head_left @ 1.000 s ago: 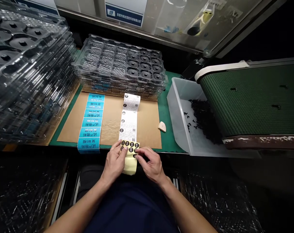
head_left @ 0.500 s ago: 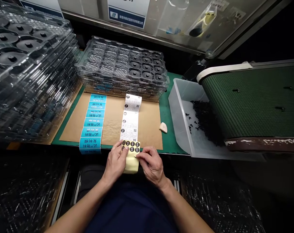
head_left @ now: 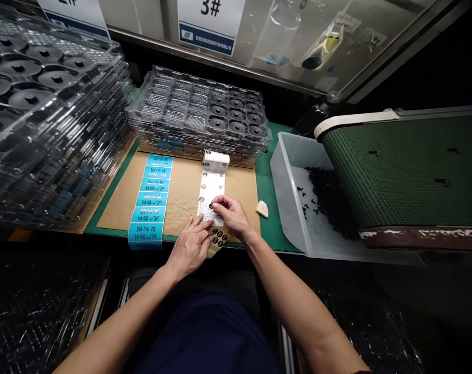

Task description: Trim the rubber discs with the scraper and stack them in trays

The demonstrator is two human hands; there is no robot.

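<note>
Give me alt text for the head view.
A person's right hand pinches a small round black sticker at a white printed label strip; the left hand touches the strip, a yellow sheet of round black stickers at its thumb. Blue rectangular labels lie to the left.

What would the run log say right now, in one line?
left hand: touching label strip and sticker sheet | right hand: pinching black sticker over label strip | cardboard: under label strip

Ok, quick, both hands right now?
Left hand: holding the yellow sticker sheet, also touching the white label strip.
Right hand: pinched closed on a round black sticker.
</note>
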